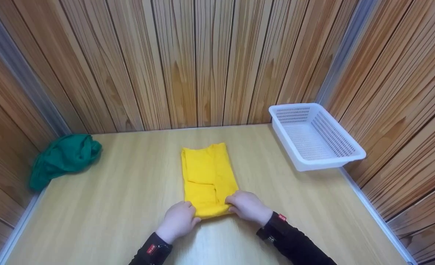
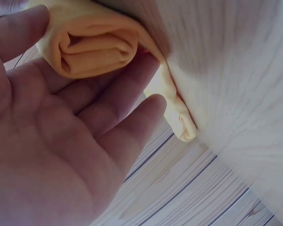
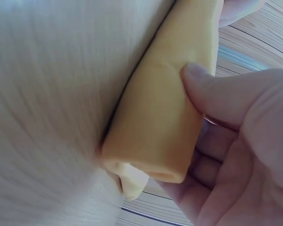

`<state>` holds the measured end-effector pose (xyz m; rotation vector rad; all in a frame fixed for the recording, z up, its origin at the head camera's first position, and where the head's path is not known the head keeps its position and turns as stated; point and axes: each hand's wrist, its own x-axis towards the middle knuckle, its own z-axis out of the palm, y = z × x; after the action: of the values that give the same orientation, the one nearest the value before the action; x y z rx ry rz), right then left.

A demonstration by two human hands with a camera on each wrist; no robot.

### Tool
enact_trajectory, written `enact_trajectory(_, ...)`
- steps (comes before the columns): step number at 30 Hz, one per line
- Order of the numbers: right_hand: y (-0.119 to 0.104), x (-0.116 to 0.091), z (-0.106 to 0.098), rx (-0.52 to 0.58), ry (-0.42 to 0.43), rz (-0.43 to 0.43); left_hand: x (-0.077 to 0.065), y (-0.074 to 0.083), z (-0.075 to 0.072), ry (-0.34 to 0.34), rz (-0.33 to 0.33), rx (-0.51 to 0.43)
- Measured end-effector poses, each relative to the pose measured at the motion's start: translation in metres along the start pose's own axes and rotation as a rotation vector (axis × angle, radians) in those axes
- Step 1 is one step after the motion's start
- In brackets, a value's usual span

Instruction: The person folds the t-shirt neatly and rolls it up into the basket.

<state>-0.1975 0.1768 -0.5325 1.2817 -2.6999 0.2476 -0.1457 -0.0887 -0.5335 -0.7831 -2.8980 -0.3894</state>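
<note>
A yellow cloth garment point(image 1: 202, 165), folded into a narrow strip, lies on the table with its near end rolled up. My left hand point(image 1: 179, 220) grips the left end of that roll. The left wrist view shows the spiral layers of the roll point(image 2: 99, 52) between thumb and fingers. At the roll's right end my right hand point(image 1: 249, 207) pinches the cloth. In the right wrist view its thumb point(image 3: 203, 82) presses the near side of the roll while the fingers lie over the other side. The far end of the strip lies flat.
A white plastic basket point(image 1: 298, 160) with perforated walls stands at the back right. Bunched green cloth point(image 1: 68, 156) lies at the table's left edge, against the wood-plank wall point(image 1: 180, 66). Plank walls enclose the back and both sides.
</note>
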Motion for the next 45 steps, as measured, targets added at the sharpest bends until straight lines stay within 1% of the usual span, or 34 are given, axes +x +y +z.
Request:
enact_trajectory(5,0.003,0.003,-0.004,0.065,-0.070,0.009,0.000,0.001,-0.002,-0.023,-0.015,-0.041)
enact_trajectory(12,0.007,0.014,-0.006,0.126,-0.133,0.053,0.003,-0.005,-0.002,0.007,-0.016,-0.072)
enact_trajectory(16,0.009,0.019,-0.005,0.128,-0.154,0.077,0.006,-0.010,-0.001,0.016,-0.022,-0.092)
enact_trajectory(19,0.010,0.021,-0.004,0.117,-0.152,0.082,0.008,-0.012,0.000,0.024,-0.033,-0.102)
enact_trajectory(23,0.011,0.023,-0.003,0.083,-0.115,0.094,0.012,-0.013,0.002,0.029,-0.049,-0.097)
enact_trajectory(28,0.011,0.024,-0.001,-0.008,-0.010,0.096,0.015,-0.012,0.006,0.019,-0.080,-0.095)
enact_trajectory(32,0.010,0.025,0.002,-0.082,0.108,0.059,0.017,-0.011,0.010,0.075,-0.084,-0.095)
enact_trajectory(34,0.009,0.025,0.005,-0.116,0.159,0.033,0.018,-0.011,0.011,0.103,-0.075,-0.072)
enact_trajectory(36,0.007,0.024,0.007,-0.145,0.194,0.014,0.018,-0.010,0.012,0.112,-0.068,-0.036)
enact_trajectory(38,0.005,0.024,0.010,-0.173,0.215,0.002,0.018,-0.010,0.012,0.115,-0.068,-0.014)
enact_trajectory(40,0.002,0.022,0.011,-0.191,0.227,-0.001,0.018,-0.010,0.012,0.113,-0.070,-0.011)
enact_trajectory(43,-0.002,0.019,0.010,-0.206,0.207,0.001,0.017,-0.010,0.012,0.095,-0.081,-0.037)
enact_trajectory(45,-0.004,0.016,0.008,-0.207,0.181,0.001,0.017,-0.011,0.012,0.070,-0.090,-0.068)
